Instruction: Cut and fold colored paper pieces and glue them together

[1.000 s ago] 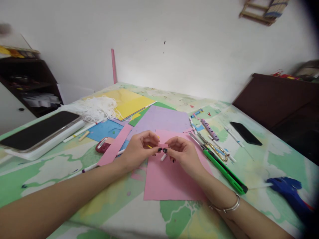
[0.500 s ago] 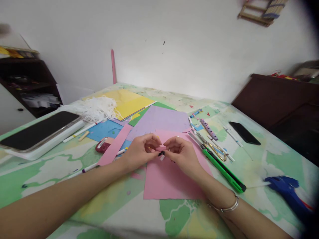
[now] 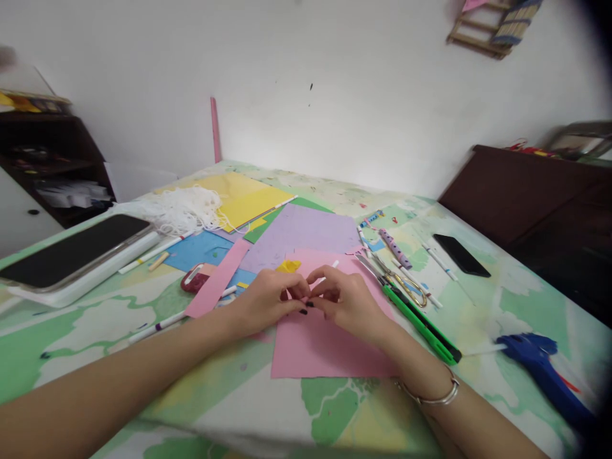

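My left hand (image 3: 272, 296) and my right hand (image 3: 347, 299) meet fingertip to fingertip over a pink foam or paper sheet (image 3: 329, 350). Thumbs and forefingers of both pinch a small pink piece, now almost wholly hidden by the fingers. Just beyond the fingers lies a yellow scrap (image 3: 289, 265). By my left forearm is a pink strip (image 3: 220, 277), partly over a dark red object (image 3: 194, 280). Right of my right hand, a green box cutter (image 3: 421, 322) lies with its blade out, beside gold-handled scissors (image 3: 406, 285).
A blue glue gun (image 3: 540, 363) lies at the right, with a black phone (image 3: 461, 255) beyond it. Purple (image 3: 301, 229) and yellow (image 3: 243, 194) sheets spread toward the back. White yarn (image 3: 186, 207) is heaped near a large phone on a white box (image 3: 95, 280) at left.
My fingers have closed in around the small pink piece, hiding it and the short white bit seen beneath earlier. Both hands sit slightly lower in view. The yellow scrap shows more.
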### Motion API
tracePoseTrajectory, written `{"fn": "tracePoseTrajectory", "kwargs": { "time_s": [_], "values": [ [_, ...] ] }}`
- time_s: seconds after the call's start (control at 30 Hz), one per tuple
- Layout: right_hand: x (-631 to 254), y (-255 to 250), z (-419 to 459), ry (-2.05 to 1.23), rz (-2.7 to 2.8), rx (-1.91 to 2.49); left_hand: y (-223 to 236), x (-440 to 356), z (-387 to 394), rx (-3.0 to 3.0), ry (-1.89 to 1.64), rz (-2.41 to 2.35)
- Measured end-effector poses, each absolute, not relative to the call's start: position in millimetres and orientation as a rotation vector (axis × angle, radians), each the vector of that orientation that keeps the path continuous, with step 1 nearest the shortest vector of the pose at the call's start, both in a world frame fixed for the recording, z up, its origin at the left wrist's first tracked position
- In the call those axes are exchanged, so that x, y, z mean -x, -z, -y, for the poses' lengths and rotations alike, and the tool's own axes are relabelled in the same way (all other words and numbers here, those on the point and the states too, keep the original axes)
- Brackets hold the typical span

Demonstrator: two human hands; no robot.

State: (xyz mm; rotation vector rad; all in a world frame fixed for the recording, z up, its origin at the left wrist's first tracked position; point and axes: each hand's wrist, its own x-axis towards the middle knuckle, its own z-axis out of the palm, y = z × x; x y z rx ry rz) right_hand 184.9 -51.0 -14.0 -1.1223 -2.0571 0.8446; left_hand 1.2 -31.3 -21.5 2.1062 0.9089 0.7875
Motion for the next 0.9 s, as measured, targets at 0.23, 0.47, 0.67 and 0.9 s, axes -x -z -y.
{"fn": "tracePoseTrajectory", "kwargs": {
  "time_s": [0.23, 0.47, 0.67, 0.9],
  "values": [
    [-275.5, -28.4, 21.7, -0.056, 1.638, 1.906, 9.9, 6.5, 27.2, -1.570, -0.988, -1.050],
    [-334.3, -17.2, 5.8, -0.343, 1.707, 2.585, 5.3, 23.3, 7.5, -1.166, -1.293, -0.961],
    [-325.0, -11.3, 3.2, -0.388, 1.728, 2.622, 3.0, 27.8, 5.8, -1.029, -1.312, -0.901],
    [-327.5, -10.1, 2.7, -0.457, 1.855, 2.517, 4.7, 28.4, 3.5, -0.991, -1.269, -0.875]
  ]
}}
